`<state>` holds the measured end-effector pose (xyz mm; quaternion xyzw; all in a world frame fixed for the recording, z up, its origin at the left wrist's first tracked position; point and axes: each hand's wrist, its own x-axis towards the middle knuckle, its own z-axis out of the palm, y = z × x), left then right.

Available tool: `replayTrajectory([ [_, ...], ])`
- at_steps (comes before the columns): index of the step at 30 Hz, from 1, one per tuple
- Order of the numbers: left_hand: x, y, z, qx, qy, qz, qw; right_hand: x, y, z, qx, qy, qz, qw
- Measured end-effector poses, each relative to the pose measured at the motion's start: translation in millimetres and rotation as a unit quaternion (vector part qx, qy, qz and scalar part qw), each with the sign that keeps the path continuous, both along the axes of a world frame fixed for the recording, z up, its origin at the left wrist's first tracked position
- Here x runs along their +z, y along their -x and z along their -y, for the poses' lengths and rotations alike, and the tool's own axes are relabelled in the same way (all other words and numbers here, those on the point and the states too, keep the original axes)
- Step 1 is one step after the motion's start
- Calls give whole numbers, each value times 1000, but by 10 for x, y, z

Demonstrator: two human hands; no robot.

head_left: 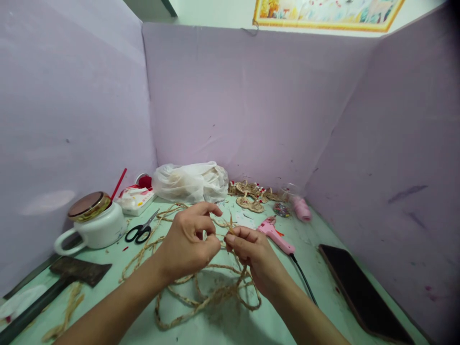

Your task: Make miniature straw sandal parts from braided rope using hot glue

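While my right hand pinches the tan, braided plant-fibre cord, its frayed tip points upward. My left hand curls just beside it; whether it grips a strand I cannot tell. The rest loops over the pale green tabletop, its long axis curving. Markings on the white, flat box are too small to read.

There's a bare strip of desk to pass along between cord and phone; on the left, axe, mug and scissors bar the way, rope sprawling mid-desk.
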<state>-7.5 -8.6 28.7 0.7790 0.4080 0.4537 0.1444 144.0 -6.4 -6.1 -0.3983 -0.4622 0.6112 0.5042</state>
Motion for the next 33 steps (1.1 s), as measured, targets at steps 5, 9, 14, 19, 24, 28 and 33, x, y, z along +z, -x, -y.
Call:
replayTrajectory([
  [5, -1, 14, -33, 28, -5, -5, 1000, -9, 3, -7, -39, 22, -43, 998],
  [9, 49, 95, -72, 54, 56, -78, 994, 32, -42, -12, -30, 5, -34, 999],
  [14, 177, 148, -15, 161, 81, -47, 982, 8, -34, -24, -19, -31, 33, 999],
  [19, 137, -15, 93, 78, 308, 38, 948, -30, 30, 5, -32, -94, 102, 990],
  [24, 64, -89, 83, -16, 458, 61, 887, -57, 39, 43, -27, -164, 180, 970],
  [28, 1, -101, 39, -28, 445, 85, 891, -105, 38, 52, -34, -191, 210, 958],
  [33, -102, -143, -3, 19, 293, 69, 953, -58, 58, 62, -42, -146, 153, 977],
])
